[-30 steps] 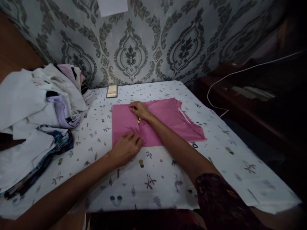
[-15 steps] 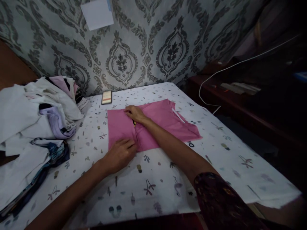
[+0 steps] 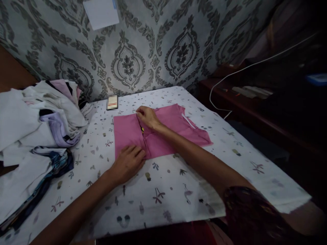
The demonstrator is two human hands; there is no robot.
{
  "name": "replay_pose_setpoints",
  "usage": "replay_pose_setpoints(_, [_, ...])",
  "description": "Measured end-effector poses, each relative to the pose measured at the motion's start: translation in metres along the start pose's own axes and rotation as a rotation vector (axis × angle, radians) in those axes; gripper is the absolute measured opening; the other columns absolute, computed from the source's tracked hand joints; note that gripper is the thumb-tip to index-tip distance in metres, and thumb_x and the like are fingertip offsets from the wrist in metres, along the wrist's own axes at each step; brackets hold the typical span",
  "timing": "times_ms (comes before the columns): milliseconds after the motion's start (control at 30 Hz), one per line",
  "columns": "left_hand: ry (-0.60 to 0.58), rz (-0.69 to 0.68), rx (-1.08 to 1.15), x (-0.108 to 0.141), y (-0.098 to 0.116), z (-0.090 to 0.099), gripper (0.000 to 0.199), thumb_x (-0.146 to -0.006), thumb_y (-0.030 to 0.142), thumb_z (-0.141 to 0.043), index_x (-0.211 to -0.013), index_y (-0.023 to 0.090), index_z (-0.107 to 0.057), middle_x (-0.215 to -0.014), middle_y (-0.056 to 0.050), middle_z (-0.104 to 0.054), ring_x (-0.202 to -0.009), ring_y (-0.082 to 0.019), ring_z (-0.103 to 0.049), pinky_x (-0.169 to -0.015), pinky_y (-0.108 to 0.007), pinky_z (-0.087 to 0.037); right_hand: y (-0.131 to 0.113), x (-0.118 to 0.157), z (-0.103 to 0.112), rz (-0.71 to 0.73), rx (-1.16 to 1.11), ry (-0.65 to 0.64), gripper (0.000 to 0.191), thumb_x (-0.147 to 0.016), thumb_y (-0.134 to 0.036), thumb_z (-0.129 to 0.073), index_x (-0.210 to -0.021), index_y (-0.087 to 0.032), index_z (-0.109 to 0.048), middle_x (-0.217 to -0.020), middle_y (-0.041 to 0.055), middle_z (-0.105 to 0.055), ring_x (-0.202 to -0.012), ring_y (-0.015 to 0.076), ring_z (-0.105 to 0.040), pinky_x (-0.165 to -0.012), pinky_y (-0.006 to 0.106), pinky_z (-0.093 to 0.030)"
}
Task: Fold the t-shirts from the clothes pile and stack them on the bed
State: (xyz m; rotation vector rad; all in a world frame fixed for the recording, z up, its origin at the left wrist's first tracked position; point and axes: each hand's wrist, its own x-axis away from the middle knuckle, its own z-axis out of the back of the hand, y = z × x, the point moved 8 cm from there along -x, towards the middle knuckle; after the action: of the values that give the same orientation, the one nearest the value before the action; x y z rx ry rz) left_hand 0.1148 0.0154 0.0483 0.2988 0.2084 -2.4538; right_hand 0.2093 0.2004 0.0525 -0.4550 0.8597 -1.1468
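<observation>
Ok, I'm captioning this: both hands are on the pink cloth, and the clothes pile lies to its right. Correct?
The side is wrong: the head view shows the clothes pile left of the pink cloth. The rest stands.

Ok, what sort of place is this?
Probably a room in a home: a damask-patterned wall, a heap of clothes on the left, and a pink garment lying on a white printed cloth.

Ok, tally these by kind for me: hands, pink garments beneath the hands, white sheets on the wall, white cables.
Hands: 2, left hand and right hand
Pink garment beneath the hands: 1
White sheet on the wall: 1
White cable: 1
Total: 5
</observation>
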Motion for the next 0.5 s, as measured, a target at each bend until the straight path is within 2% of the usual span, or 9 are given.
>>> replay_pose_setpoints(100, [0.101,0.02,0.037,0.001,-0.002,0.005,0.018,-0.099,0.021,-0.046,-0.087,0.019,-0.06,-0.082,-0.004,-0.065,-0.078,-0.02,-0.059,-0.071,-0.035,-0.05,-0.006,0.035,0.009,-0.05,-0.085,-0.211,0.018,-0.082,-0.017,-0.051,-0.069,-0.016,-0.064,-0.063,-0.0006,-0.062,-0.06,0.0135,-0.057,-0.059,0.024,-0.042])
replay_pose_setpoints(167, [0.184,0.046,0.082,0.003,-0.005,0.01,0.02,-0.1,0.02,-0.046,-0.086,0.019,-0.06,-0.079,-0.004,-0.064,-0.073,-0.019,-0.058,-0.067,-0.033,-0.049,-0.007,0.065,0.006,-0.115,-0.168,-0.391,0.022,-0.082,-0.021,-0.052,-0.061,-0.018,-0.058,-0.052,-0.0034,-0.055,-0.048,0.011,-0.052,-0.051,0.023,-0.037])
replay_pose_setpoints(233, [0.248,0.06,0.116,0.005,-0.008,0.015,0.019,-0.099,0.02,-0.046,-0.086,0.018,-0.06,-0.078,-0.004,-0.064,-0.072,-0.019,-0.058,-0.065,-0.032,-0.049,-0.007,0.088,0.002,-0.181,-0.225,-0.498,0.027,-0.084,-0.026,-0.055,-0.058,-0.018,-0.055,-0.048,-0.0045,-0.053,-0.041,0.0095,-0.05,-0.047,0.022,-0.036])
replay_pose_setpoints(367, [0.289,0.041,0.129,0.007,-0.006,0.016,0.019,-0.099,0.018,-0.047,-0.084,0.018,-0.06,-0.077,-0.004,-0.064,-0.072,-0.019,-0.058,-0.066,-0.032,-0.05,-0.003,0.102,-0.011,-0.298,-0.286,-0.492,0.03,-0.085,-0.033,-0.061,-0.059,-0.018,-0.056,-0.05,-0.0028,-0.057,-0.038,0.0091,-0.051,-0.044,0.021,-0.037])
replay_pose_setpoints(500, [0.275,0.002,0.104,0.009,0.0,0.01,0.018,-0.097,0.016,-0.048,-0.084,0.018,-0.061,-0.077,-0.004,-0.063,-0.074,-0.019,-0.057,-0.067,-0.033,-0.05,-0.002,0.094,-0.02,-0.309,-0.281,-0.41,0.019,-0.079,-0.024,-0.063,-0.061,-0.018,-0.057,-0.048,-0.0051,-0.054,-0.038,0.0087,-0.05,-0.042,0.02,-0.035])
